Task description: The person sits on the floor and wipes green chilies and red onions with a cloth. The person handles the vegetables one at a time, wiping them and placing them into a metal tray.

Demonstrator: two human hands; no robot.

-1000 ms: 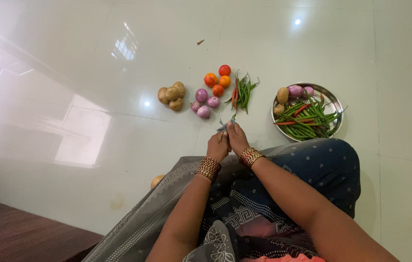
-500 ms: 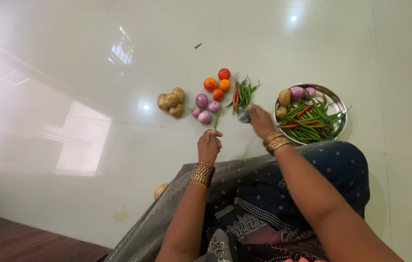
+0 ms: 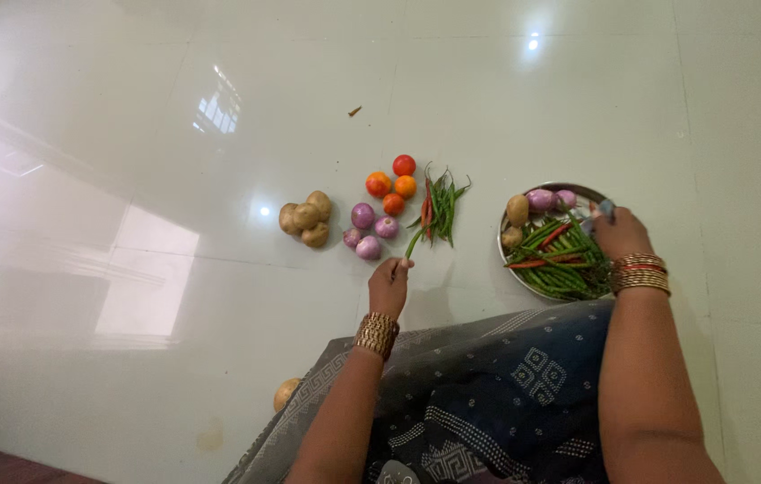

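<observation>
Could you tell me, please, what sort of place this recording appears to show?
Probably a home, with someone sitting on the floor sorting vegetables. The glossy pale tiled floor bears small heaps of potatoes, onions and tomatoes, and a round steel plate of chillies sits beside the person's lap.

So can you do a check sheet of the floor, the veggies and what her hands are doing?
Surface: glossy pale tiled floor, with light glare.
Job's things: green chilli in the left hand; steel plate with chillies, potatoes and onions.
Clutter: sorted heaps of potatoes, onions, tomatoes and chillies; a lone potato by the knee; a small brown scrap farther off.
Grippers: left hand pinches the chilli; right hand is over the plate with a small greyish thing, unclear what.
Cables: nothing seen.
Surroundings: patterned dark cloth over the lap.
</observation>
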